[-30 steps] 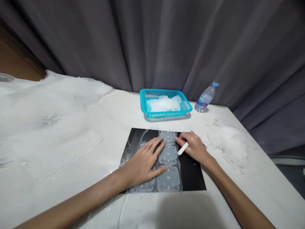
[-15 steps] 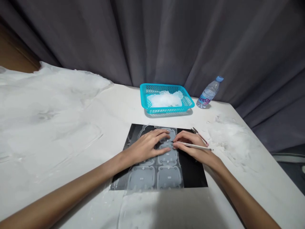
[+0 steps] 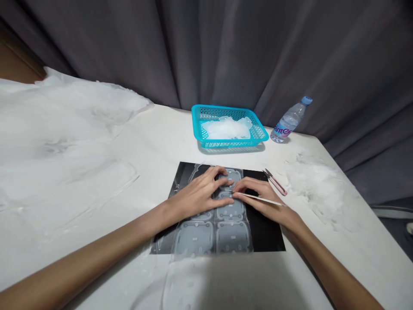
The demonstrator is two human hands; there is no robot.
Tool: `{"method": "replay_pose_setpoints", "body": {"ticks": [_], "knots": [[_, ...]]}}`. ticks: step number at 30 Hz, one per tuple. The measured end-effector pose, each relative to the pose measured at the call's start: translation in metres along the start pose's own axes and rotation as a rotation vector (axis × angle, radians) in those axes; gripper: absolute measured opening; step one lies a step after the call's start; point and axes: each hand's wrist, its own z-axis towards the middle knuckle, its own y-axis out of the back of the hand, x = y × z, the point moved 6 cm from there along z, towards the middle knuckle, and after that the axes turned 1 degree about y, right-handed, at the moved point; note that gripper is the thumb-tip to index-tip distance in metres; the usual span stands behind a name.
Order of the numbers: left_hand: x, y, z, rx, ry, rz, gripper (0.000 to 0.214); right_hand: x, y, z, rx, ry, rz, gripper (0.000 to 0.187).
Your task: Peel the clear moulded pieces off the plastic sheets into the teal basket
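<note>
A clear plastic sheet with several moulded, rounded-square panels (image 3: 195, 238) lies over a black mat (image 3: 266, 234). My left hand (image 3: 204, 191) rests on the sheet with its fingers spread, pressing near the upper panels. Between the thumb and fingers of my right hand (image 3: 258, 196) is a slim white pen-like tool (image 3: 263, 199). Its tip end meets the sheet close to the left fingertips, around the gap between two panels; the point itself is too small to make out. Just beyond the right hand lie thread snips (image 3: 275, 182) with pinkish handles.
A turquoise basket (image 3: 232, 145) holding whitish translucent pieces (image 3: 227, 128) stands at the back. Right of it is a water bottle (image 3: 292, 120). Crumpled clear plastic (image 3: 318, 189) lies on the right; a large heap of plastic film (image 3: 64, 125) covers the table's left side.
The view has shifted slightly, so the basket and bottle appear higher and further right. My left fingers have bent and shifted a little on the sheet. The white tool lies at a slightly different angle.
</note>
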Motion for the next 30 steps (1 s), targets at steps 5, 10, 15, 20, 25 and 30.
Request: {"method": "replay_pose_setpoints", "body": {"ticks": [5,10,15,20,25,30], "knots": [[0.001,-0.002,-0.001,0.013,-0.005,-0.009,0.041,0.004,-0.005,0.000,0.008,0.036,-0.051,0.011],[0.002,-0.002,-0.001,0.024,-0.015,-0.010,0.041,0.012,-0.005,0.000,0.028,0.095,-0.208,0.013],[0.003,-0.002,0.000,0.016,-0.002,-0.017,0.045,0.009,0.005,-0.007,0.048,0.055,-0.260,0.014],[0.004,-0.003,0.000,0.032,0.008,0.011,0.050,0.009,0.007,-0.008,0.019,0.036,-0.154,0.014],[0.005,-0.002,0.001,0.005,0.020,-0.003,0.047,0.011,0.001,-0.004,0.034,0.084,-0.183,0.016],[0.007,0.000,0.002,0.008,0.059,0.028,0.052,0.012,-0.007,-0.004,0.046,0.203,-0.283,0.017]]}}
